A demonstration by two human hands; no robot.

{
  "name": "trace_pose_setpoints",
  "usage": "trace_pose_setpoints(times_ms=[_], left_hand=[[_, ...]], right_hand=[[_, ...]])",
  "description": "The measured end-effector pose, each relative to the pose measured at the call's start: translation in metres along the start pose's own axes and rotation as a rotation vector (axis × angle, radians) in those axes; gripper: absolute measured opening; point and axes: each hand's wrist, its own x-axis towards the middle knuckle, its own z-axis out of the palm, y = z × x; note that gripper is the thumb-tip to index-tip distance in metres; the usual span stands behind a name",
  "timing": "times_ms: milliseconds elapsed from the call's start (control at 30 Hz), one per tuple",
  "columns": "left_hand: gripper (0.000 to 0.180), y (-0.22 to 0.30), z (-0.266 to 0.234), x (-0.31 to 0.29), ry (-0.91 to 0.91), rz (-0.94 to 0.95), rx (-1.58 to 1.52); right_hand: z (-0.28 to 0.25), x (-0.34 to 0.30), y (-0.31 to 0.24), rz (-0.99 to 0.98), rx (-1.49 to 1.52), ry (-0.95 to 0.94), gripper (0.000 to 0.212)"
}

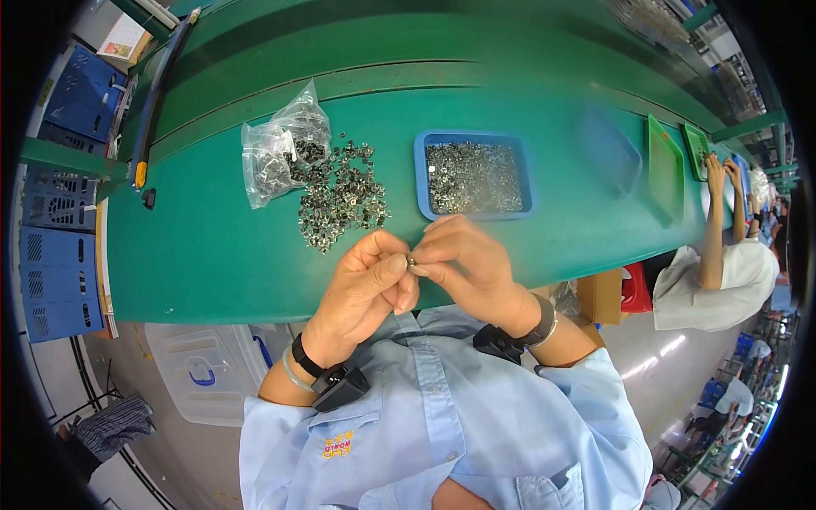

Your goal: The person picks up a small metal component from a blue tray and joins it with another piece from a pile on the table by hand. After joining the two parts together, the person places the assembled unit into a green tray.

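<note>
My left hand (367,279) and my right hand (468,262) meet over the near edge of the green table. Between their fingertips is a small shiny metal part (411,263), pinched from both sides; its exact kind is too small to make out. Beyond my left hand lies a loose pile of small metal parts (344,200), dark and silvery. A clear plastic bag (270,161) with more of these parts rests against the pile. Past my right hand stands a blue tray (420,183) holding many small metal pieces.
On the right are a green tray (665,166) and a co-worker in a white top (718,285). A lidded clear plastic box (200,395) sits below the table at left, near blue crates (59,285). A cardboard box (600,297) is at lower right.
</note>
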Motion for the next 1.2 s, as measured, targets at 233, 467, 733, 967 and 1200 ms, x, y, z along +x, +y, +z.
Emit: trace_pose_setpoints(times_ms=[233, 467, 733, 967, 1200], left_hand=[[0.017, 0.002, 0.000, 0.000, 0.023, -0.012, 0.092], [0.017, 0.007, 0.003, 0.000, 0.104, -0.021, 0.237], [0.018, 0.002, 0.004, 0.001, 0.090, -0.033, 0.125], [0.018, 0.001, 0.003, 0.003, 0.049, -0.046, 0.120], [0.015, 0.001, 0.001, 0.003, 0.086, -0.085, 0.227]], right_hand=[[-0.003, 0.004, 0.000, -0.076, -0.086, -0.032, 0.015], [-0.003, 0.003, 0.001, -0.063, -0.124, -0.029, 0.014], [-0.003, -0.003, 0.003, 0.079, -0.003, -0.008, 0.013], [-0.005, -0.005, 0.002, 0.105, -0.009, -0.005, 0.012], [-0.006, -0.008, 0.005, 0.018, -0.074, -0.017, 0.014]])
